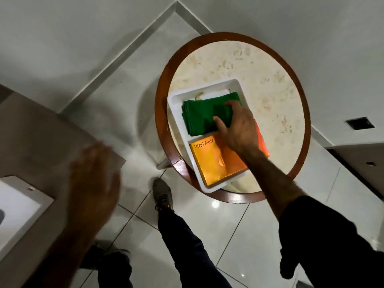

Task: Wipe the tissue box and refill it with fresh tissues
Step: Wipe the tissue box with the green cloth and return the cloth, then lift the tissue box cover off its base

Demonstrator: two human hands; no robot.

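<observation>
A white tray [176, 121] lies on a round table [259, 80]. Its far half holds a folded green cloth [199, 115]; its near half holds an orange tissue pack [209, 163] marked PREMIER. My right hand [239, 129] reaches over the tray, thumb and fingers touching the green cloth's right side. Whether it grips the cloth firmly is unclear. My left hand [93, 179] is blurred, fingers spread, hovering empty over the floor at the left. I cannot make out a tissue box.
The round table has a dark wooden rim [162, 125] and pale stone top. A grey counter [31, 138] with a white sink [18, 206] stands at the left. Glossy tiled floor [228, 235] and my legs and shoe [163, 194] are below.
</observation>
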